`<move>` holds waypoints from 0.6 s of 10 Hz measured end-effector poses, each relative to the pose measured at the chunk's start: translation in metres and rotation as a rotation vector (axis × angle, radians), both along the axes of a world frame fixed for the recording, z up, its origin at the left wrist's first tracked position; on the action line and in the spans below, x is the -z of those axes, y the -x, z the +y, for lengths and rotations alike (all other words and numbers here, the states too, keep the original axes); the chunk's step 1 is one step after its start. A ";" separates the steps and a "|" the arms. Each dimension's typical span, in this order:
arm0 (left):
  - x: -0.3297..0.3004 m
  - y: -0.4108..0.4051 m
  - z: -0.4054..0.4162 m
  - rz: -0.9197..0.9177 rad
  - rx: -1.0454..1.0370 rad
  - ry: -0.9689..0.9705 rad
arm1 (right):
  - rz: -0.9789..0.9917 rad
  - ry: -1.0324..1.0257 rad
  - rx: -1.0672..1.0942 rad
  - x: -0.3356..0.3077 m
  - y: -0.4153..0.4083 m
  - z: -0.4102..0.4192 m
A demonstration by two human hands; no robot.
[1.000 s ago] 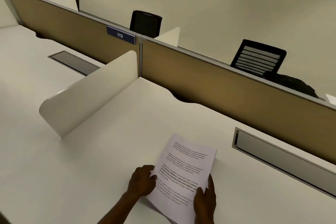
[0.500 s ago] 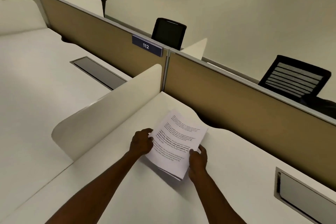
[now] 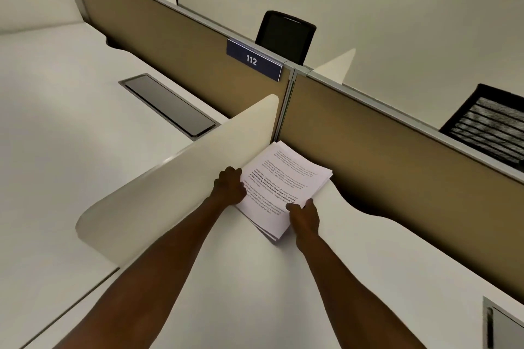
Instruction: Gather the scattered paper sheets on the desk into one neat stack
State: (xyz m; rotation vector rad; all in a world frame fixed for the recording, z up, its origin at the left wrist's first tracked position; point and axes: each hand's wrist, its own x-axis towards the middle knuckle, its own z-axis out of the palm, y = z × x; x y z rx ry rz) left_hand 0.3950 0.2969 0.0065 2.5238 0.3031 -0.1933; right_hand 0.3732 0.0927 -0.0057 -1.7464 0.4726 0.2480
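White paper: the stack of printed sheets (image 3: 286,178) lies in the far corner of my desk (image 3: 255,278), where the cream side divider (image 3: 181,178) meets the tan partition panel (image 3: 397,156).
Stack edges: mostly squared, though the lower sheets fan out a little at the near corner and along the right side.
Stack position: its far corner sits close to the partition post; whether it touches, I cannot tell. Its left edge runs just beside the divider.
Top sheet: black printed text in paragraphs, some lines bold; too small to read.
My left hand (image 3: 229,187): fingers curled against the stack's left edge, knuckles up, hard by the divider. It grips the edge of the paper.
My right hand (image 3: 304,212): at the near right edge, thumb lying on top of the top sheet, fingers tucked under or alongside. It pinches the stack.
Arms: both bare forearms reach forward across the desk from the bottom of the view.
Neighbouring desk: to the left of the divider, with a dark cable flap (image 3: 170,106) set into its surface.
Number plate (image 3: 253,59): navy, reads 112, fixed on top of the partition.
Chairs: a black chair back (image 3: 285,32) behind the partition, a mesh-backed chair (image 3: 490,125) further right.
Wall (image 3: 397,22): pale, with dark lettering, cut off at the top.
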 end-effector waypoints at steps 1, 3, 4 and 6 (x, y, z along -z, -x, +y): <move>0.005 0.001 -0.006 -0.027 -0.021 -0.033 | 0.008 0.071 -0.059 -0.001 -0.009 -0.002; 0.011 0.003 -0.010 -0.026 -0.029 -0.074 | 0.059 0.264 -0.192 0.008 -0.023 -0.009; 0.006 0.006 -0.009 -0.031 -0.008 -0.052 | 0.050 0.366 -0.216 -0.011 -0.006 -0.012; 0.003 0.022 -0.031 -0.163 0.101 -0.069 | -0.017 0.691 -0.305 -0.018 0.029 -0.048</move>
